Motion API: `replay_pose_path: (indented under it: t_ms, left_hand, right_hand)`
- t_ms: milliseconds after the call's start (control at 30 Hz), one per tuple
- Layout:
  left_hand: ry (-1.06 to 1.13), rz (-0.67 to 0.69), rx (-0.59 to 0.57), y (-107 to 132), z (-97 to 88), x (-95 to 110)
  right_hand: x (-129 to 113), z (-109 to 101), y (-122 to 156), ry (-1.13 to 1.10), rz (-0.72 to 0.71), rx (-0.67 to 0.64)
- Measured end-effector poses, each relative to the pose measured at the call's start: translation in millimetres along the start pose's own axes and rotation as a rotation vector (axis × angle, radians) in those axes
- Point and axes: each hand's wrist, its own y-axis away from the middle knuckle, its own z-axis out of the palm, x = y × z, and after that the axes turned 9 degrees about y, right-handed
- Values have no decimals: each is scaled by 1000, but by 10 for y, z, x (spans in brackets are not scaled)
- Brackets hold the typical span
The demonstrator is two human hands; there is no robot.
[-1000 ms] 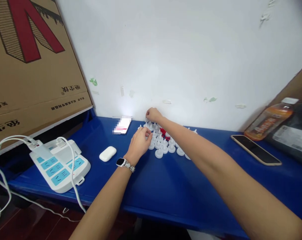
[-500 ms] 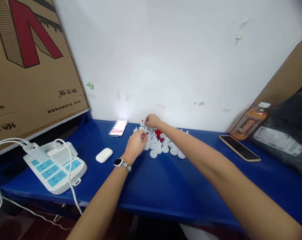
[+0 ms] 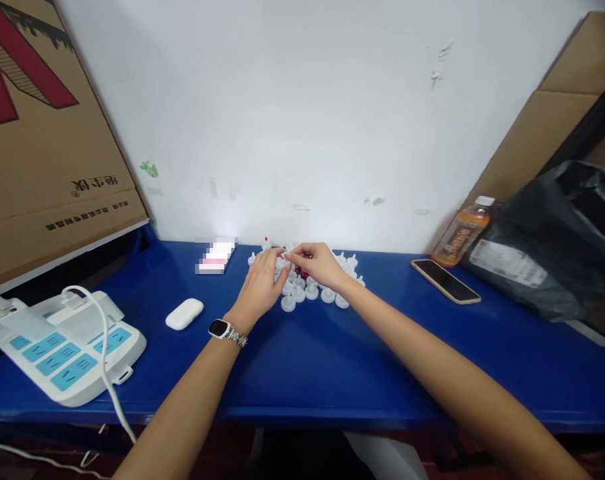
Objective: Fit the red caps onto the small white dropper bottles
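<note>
Blue tabletop (image 3: 302, 367) bears translucent, round-based, spouted caps (image 3: 288, 304); right hand's (image 3: 323, 264) grip clamps a small white piece (image 3: 284, 255), left hand's (image 3: 258, 283) grip unclear.

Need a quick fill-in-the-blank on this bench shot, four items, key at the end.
1. The left hand has a ____ at its wrist.
2. The right hand is over a table coloured ____.
3. Small pieces coloured ____ lie among the white plastic parts.
4. The bottle of orange drink has a cap coloured ____.

Missing words: watch; blue; red; white.
</note>
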Motion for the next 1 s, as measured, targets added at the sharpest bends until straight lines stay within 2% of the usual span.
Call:
replay_pose_path:
  t_ms: [100, 167, 233, 367, 467, 667, 900, 1000]
  left_hand:
    - [33, 21, -69, -8, 49, 25]
    - [55, 16, -87, -8, 74, 25]
    - [89, 17, -107, -3, 93, 22]
    - [92, 47, -121, 11, 126, 26]
    - [29, 77, -105, 18, 144, 33]
    - [-12, 92, -120, 29, 147, 22]
    - [-5, 66, -141, 38, 155, 39]
    - [-6, 45, -129, 38, 145, 62]
  right_hand:
    - [67, -110, 91, 57, -15, 36]
    - [147, -192, 91, 202, -30, 79]
    - [228, -249, 87, 388, -20, 60]
    - [287, -233, 124, 760, -8, 9]
    - [247, -171, 150, 916, -28, -3]
    - [230, -126, 117, 963, 57, -75]
    - [271, -47, 93, 953, 137, -77]
    - [266, -38, 101, 954, 127, -75]
